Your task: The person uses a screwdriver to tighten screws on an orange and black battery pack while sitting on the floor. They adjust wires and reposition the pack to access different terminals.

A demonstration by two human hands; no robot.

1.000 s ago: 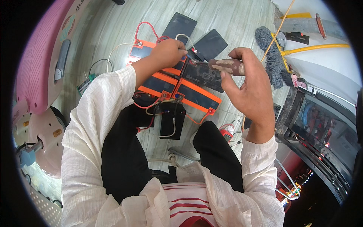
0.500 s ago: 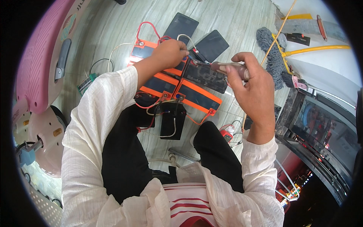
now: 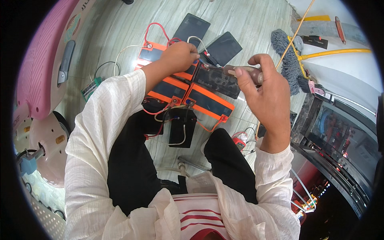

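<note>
My right hand [image 3: 270,94] is closed around the brownish, see-through handle of a screwdriver [image 3: 254,73], its index finger lifted and bent. The shaft points left over a black battery [image 3: 220,83], toward the end by my left hand. My left hand [image 3: 179,58] is pinched at that end; what its fingertips hold is hidden. Below and beside it lie several orange-and-black batteries [image 3: 210,102] joined by red and white wires. A black battery [image 3: 183,127] with wires on top lies nearer my legs. Beyond my hands are two more black batteries [image 3: 192,27].
A grey mop head [image 3: 285,60] with a yellow frame rests at the right, near a glass-fronted cabinet [image 3: 340,130]. A red meter [image 3: 240,142] with leads lies by my right knee. On the left stands a pink scooter [image 3: 46,52], with a green circuit board [image 3: 91,89] on the floor beside it.
My right hand has shifted slightly on the screwdriver handle, its thumb and index finger a little moved. The left hand and batteries look the same.
</note>
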